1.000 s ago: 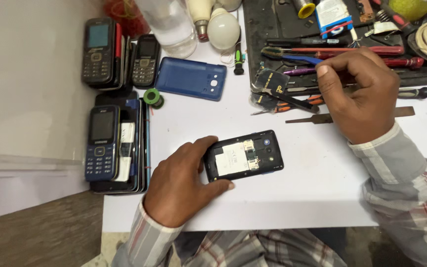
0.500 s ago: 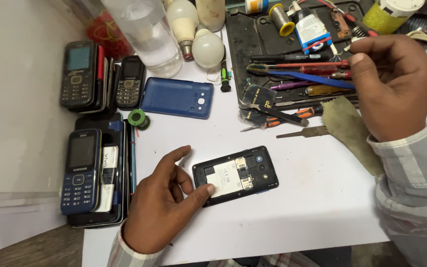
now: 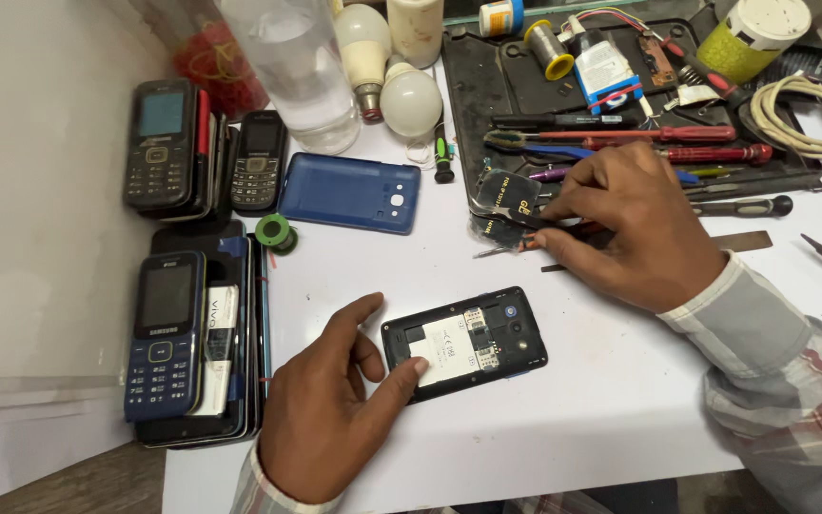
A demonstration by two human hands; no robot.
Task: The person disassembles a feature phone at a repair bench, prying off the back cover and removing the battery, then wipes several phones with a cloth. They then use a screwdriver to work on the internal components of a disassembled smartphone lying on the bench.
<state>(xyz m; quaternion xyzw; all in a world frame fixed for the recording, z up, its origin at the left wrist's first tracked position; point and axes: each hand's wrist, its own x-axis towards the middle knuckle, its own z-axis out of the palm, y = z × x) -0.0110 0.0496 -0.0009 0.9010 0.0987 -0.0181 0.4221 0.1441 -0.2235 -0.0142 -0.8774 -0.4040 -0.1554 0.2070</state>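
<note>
White and crowded, the repair surface fills the head view, with an opened black phone lying back-up near its front edge, its rear cover off and its white label and card slots exposed.

Just left of the opened black phone, the left hand lies loosely spread on the surface, grasping nothing; its thumb presses on the phone's near left corner and its forefinger points along the phone's left end.

Beyond the opened black phone and to its right, the right hand is curled, its thumb and forefinger pinched together over small dark parts at the edge of a black work mat. Whether the fingertips actually grip a tool cannot be told.

Behind the right hand, red-handled screwdrivers lie across the mat, with a coiled pale cable at its far right end.

Directly beyond the opened black phone lies a blue back cover; farther back stand a clear plastic bottle and two white bulbs.

Well left of the opened black phone, keypad handsets sit in stacks, a blue one nearest and two dark ones behind it.
</note>
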